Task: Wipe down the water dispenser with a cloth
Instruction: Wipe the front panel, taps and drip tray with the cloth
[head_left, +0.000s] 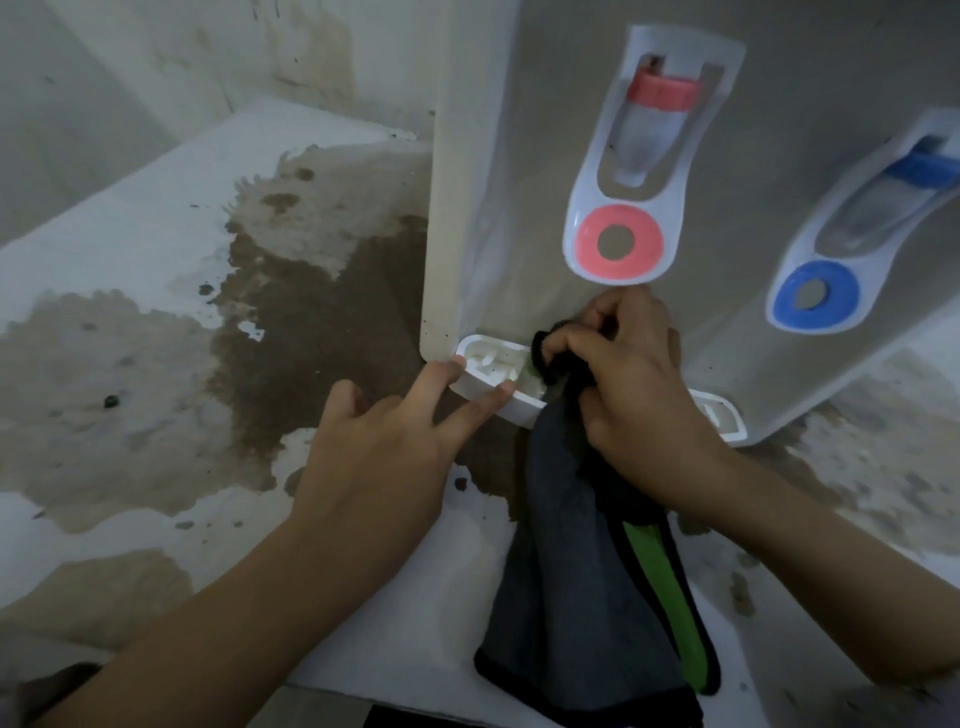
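**Right hand works a bunched cloth into the drip tray while the left steadies the rim.**

The right hand (628, 384) is clenched round a wad of the dark grey soft cloth with a green stripe (582, 597), pressing it into the shallow white plastic drip tray (519, 409); the rest of the cloth hangs slack below the wrist. The left hand (374, 457) grasps nothing, two straight fingers resting on the tray's near rim. The cloth looks light and limp, best held bunched as it is. The tray shows moulded white ribs inside; whether it holds water cannot be told. It sits at the foot of the tall white-and-grey plastic water dispenser (519, 182), under the red-ringed tap lever (621, 241) and the blue-ringed tap lever (813, 296), on a brown-stained white counter (130, 249).
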